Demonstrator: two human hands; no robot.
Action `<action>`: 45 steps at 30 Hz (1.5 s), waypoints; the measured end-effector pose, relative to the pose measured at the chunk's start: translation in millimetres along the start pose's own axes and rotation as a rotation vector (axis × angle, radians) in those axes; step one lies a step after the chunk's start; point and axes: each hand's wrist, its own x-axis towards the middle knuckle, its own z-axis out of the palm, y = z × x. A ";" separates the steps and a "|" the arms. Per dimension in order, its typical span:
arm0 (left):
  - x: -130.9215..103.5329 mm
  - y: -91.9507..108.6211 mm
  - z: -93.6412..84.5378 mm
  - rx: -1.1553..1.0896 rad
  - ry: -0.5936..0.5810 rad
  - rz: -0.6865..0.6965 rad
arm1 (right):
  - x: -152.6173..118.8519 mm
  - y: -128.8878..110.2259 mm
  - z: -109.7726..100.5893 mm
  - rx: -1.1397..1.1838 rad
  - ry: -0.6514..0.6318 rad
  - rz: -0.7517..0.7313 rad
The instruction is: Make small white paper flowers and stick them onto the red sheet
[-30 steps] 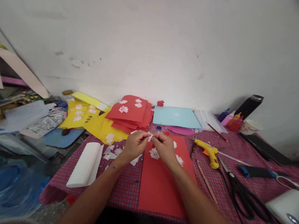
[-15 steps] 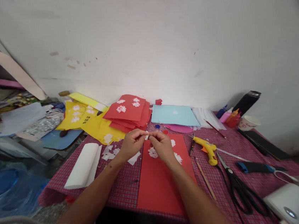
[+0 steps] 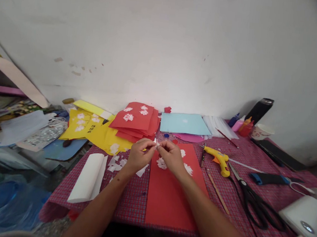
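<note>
Between the fingertips of my left hand (image 3: 140, 155) and my right hand (image 3: 170, 156) is a small white paper piece (image 3: 156, 142), pinched from both sides. Both hands hover over the top edge of a red paper sheet (image 3: 173, 203). White paper flowers lie on that sheet, one (image 3: 188, 169) right of my right hand and another (image 3: 162, 163) partly behind it. Cut white paper scraps (image 3: 115, 165) are scattered left of my left hand. Farther left rests a folded white paper (image 3: 86, 179).
A yellow glue gun (image 3: 219, 158), black-handled scissors (image 3: 256, 208) and a wooden stick (image 3: 218, 190) lie on the right. Behind are stacked red cards (image 3: 135, 121) with flowers, yellow cards (image 3: 82, 125) and a light blue sheet (image 3: 184, 124). Paint bottles (image 3: 238, 123) stand at the back right.
The white piece between my fingertips has turned and now looks narrower, pointing up. My hands have stayed nearly in place; the view has shifted slightly.
</note>
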 end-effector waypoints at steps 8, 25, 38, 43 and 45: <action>-3.2 -8.9 3.3 -0.184 0.096 -0.263 | -4.2 -3.9 2.8 -0.044 0.019 -0.108; 0.2 -11.7 5.9 -0.729 -0.055 -0.602 | -2.1 -5.7 -3.7 0.381 -0.016 0.190; 0.0 -10.3 5.9 -0.585 -0.093 -0.527 | 0.2 -2.9 -2.3 0.376 0.042 0.153; -0.2 -9.9 5.5 -0.576 -0.092 -0.527 | -0.7 -1.3 -3.2 0.339 0.036 0.070; -0.2 -9.6 5.0 -0.578 -0.099 -0.529 | -0.8 0.2 -3.7 0.313 0.041 0.040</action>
